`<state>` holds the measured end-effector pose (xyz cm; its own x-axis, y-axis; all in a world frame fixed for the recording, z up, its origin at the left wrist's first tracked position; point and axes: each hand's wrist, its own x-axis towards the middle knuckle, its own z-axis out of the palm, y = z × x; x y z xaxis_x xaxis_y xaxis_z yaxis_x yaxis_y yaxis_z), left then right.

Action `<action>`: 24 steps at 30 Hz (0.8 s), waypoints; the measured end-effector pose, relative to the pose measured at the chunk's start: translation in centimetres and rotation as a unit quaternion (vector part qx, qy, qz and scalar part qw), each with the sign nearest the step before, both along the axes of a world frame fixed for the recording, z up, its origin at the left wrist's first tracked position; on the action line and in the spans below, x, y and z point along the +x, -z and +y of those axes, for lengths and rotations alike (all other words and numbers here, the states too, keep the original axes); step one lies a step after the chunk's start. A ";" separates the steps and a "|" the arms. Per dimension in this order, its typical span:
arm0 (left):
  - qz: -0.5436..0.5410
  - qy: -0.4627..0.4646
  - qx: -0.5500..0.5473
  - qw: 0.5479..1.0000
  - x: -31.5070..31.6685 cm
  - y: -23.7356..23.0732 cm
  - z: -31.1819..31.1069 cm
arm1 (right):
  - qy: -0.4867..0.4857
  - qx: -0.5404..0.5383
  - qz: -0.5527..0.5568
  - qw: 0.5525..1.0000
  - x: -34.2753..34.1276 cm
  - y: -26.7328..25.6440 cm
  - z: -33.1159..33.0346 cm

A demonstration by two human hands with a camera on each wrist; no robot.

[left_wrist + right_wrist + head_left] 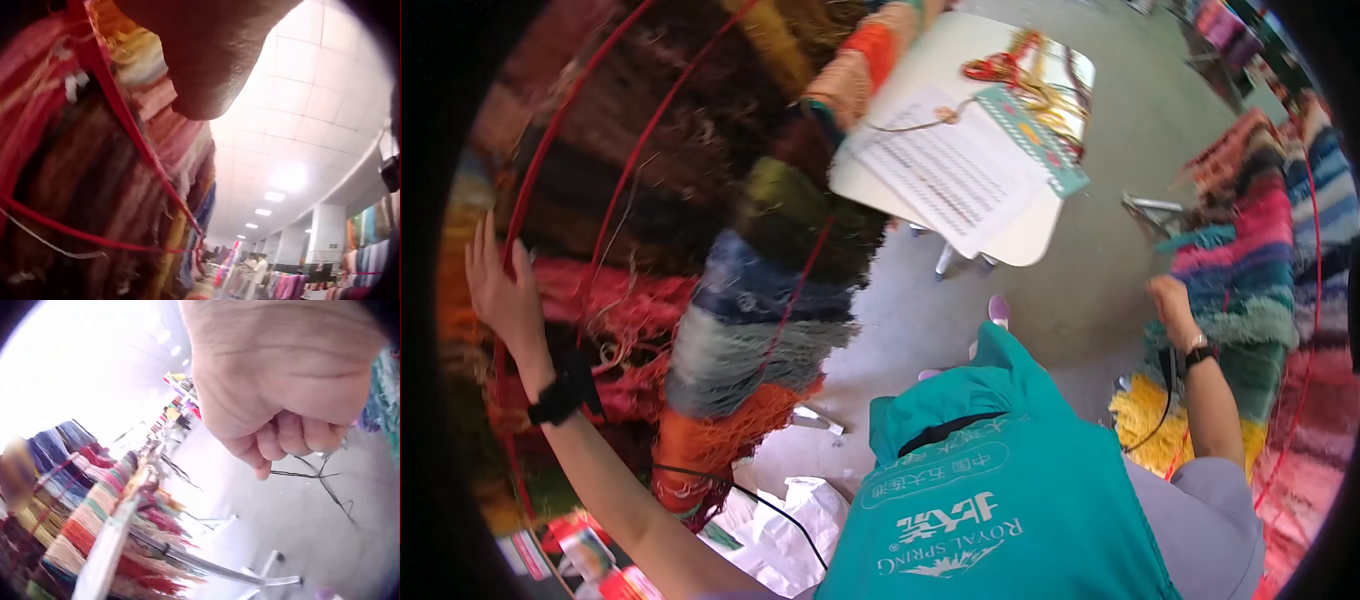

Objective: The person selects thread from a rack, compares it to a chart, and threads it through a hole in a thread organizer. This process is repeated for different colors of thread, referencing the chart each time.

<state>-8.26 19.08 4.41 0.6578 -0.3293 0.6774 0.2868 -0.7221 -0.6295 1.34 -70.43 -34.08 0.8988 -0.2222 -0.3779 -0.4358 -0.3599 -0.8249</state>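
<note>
At the far left of the head view my left hand is raised with fingers extended, beside red cords that cross hanging skeins of dark and red yarn. In the left wrist view part of that hand is close above a red band over the yarn. My right hand is at the right, near multicoloured skeins. Its fingers are curled in the right wrist view, gripping thin dark strands that stick out below the fist.
A white table ahead holds a printed sheet, a green patterned strip and red and yellow yarn. White bags lie low at the left. Wheeled rack legs stand on the grey floor. People are far off.
</note>
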 end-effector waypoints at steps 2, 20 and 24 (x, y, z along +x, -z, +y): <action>0.018 0.091 -0.072 0.993 2.5 1.7 -6.0 | -0.022 0.022 0.001 1.000 2.3 -5.8 3.6; 0.571 0.331 -0.719 0.217 24.0 19.6 -60.2 | -0.349 0.140 -0.105 0.921 15.2 -22.8 5.6; 0.624 0.272 -0.698 0.221 27.9 18.4 -62.2 | -0.308 0.143 -0.103 0.935 18.3 -20.1 1.0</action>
